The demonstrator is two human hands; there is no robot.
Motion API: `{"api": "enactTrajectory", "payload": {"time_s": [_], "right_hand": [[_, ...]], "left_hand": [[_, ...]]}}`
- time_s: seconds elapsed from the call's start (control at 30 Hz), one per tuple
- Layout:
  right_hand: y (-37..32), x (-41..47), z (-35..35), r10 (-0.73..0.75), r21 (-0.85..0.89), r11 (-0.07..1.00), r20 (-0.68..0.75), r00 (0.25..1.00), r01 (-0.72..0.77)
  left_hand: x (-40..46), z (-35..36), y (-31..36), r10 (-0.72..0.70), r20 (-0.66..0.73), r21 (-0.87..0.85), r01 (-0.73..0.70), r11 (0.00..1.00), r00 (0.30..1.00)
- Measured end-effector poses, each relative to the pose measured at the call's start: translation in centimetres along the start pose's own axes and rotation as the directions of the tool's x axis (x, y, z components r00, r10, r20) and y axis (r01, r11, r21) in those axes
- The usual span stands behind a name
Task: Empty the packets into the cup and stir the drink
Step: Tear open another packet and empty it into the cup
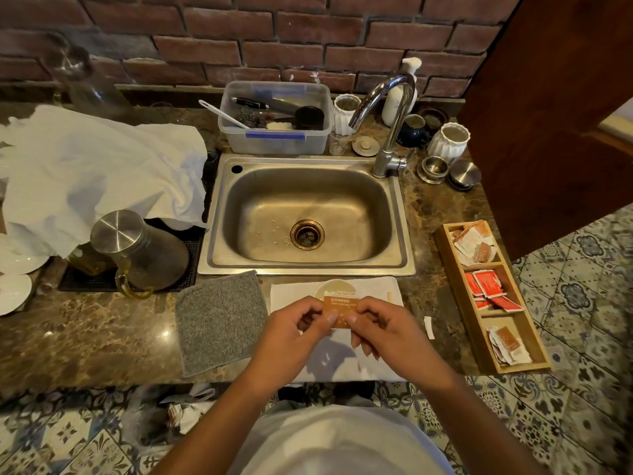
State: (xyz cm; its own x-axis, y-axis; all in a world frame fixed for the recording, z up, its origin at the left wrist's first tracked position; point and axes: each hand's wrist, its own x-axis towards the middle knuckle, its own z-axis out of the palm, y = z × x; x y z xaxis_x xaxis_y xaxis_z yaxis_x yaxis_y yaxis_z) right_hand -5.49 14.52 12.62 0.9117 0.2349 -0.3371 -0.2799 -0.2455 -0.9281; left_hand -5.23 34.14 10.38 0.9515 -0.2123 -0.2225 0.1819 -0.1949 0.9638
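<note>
1. Both hands meet over the counter's front edge, pinching one brown packet (337,311) between them.
2. Left hand (298,325): thumb and forefinger are pressed together on the packet's left edge; the other fingers curl under the palm.
3. Right hand (375,325): thumb and forefinger pinch the packet's right edge, the remaining fingers loosely bent below it.
4. Just beyond the fingertips stands the cup (337,289), on a white napkin (376,365) that lies under both hands. The packet hangs in front of the cup's near rim; whether they touch, I cannot tell.
5. Left of the left fingers lies a grey cloth (219,323).
6. Right of the right fingers, well apart, a wooden tray (460,303) holds more packets in three compartments.
7. Beyond the cup is the sink (308,217).
</note>
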Motion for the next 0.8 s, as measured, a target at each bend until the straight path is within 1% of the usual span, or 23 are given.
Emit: {"api": "enactTrajectory", "payload": {"time_s": [0.13,0.3,0.4,0.5,0.63,0.8], "right_hand": [[0.7,0.1,-0.1,0.031,0.000,1.000,0.016,0.999,-0.031],[1.7,0.2,0.1,0.079,-0.002,0.997,0.010,0.997,-0.079],[2.1,0.4,0.3,0.104,-0.027,0.994,-0.008,0.995,-0.104],[2.7,0.5,0.3,0.114,-0.053,0.992,0.007,0.993,-0.114],[3.1,0.7,0.4,0.180,-0.075,0.981,0.015,0.983,-0.179],[3.7,0.9,0.4,0.127,-0.116,0.986,0.036,0.991,-0.122]], "left_hand": [[0.1,0.3,-0.8,-0.077,0.042,-0.020,0.078,0.997,0.996],[0.0,0.5,-1.5,-0.100,0.045,-0.060,0.103,0.993,0.994],[0.1,0.6,-1.9,-0.120,0.045,-0.062,0.122,0.991,0.992],[0.2,0.7,-2.6,-0.136,0.046,-0.070,0.139,0.988,0.990],[0.2,0.9,-3.4,-0.175,0.031,-0.061,0.176,0.982,0.984],[0.5,1.4,-4.6,-0.223,0.041,-0.092,0.226,0.970,0.974]]}}
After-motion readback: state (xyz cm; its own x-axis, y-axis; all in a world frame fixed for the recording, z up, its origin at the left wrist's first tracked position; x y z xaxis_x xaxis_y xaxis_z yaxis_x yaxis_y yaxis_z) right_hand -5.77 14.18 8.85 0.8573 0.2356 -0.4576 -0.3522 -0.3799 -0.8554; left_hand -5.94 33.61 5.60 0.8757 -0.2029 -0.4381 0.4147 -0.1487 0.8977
